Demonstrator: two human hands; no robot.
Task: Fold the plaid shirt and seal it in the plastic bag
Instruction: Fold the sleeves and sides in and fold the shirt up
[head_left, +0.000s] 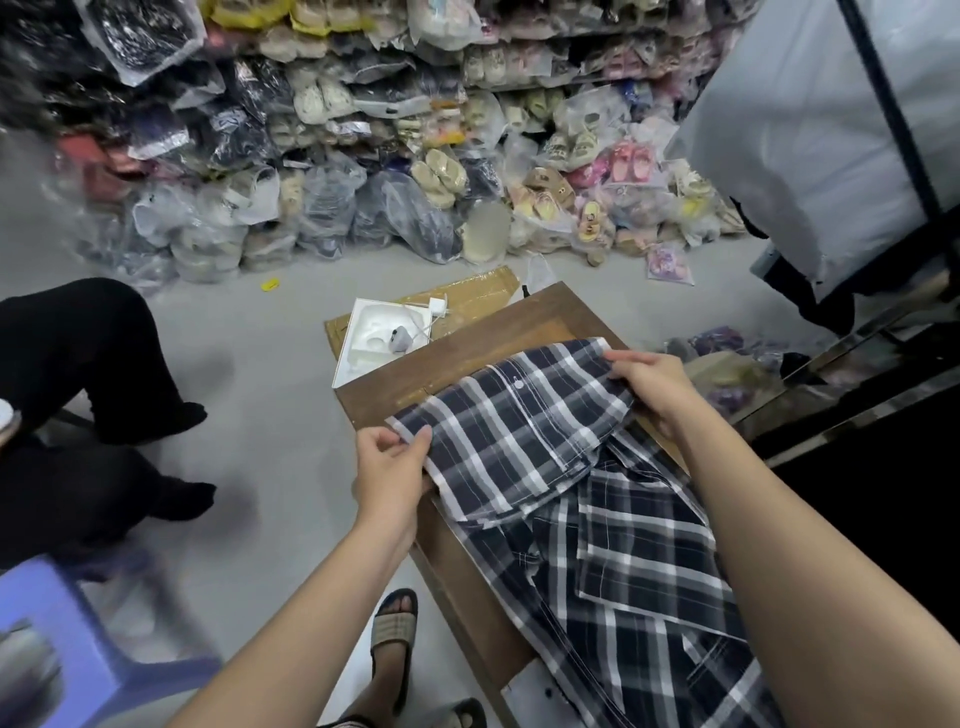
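Left hand (389, 467) and right hand (654, 387) each pinch a corner of the navy-and-white plaid shirt (519, 431), doubled over on a brown wooden counter (415, 379).

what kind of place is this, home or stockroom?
Probably a stockroom or packing area for a clothes and shoe seller: bagged shoes piled high against the wall, and a plaid shirt laid on a wooden table.

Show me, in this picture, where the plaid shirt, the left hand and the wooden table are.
plaid shirt (519, 447), head view, on the folded-over upper panel.
left hand (390, 470), head view, on the middle of the hand's back.
wooden table (415, 371), head view, on the bare top beyond the shirt.
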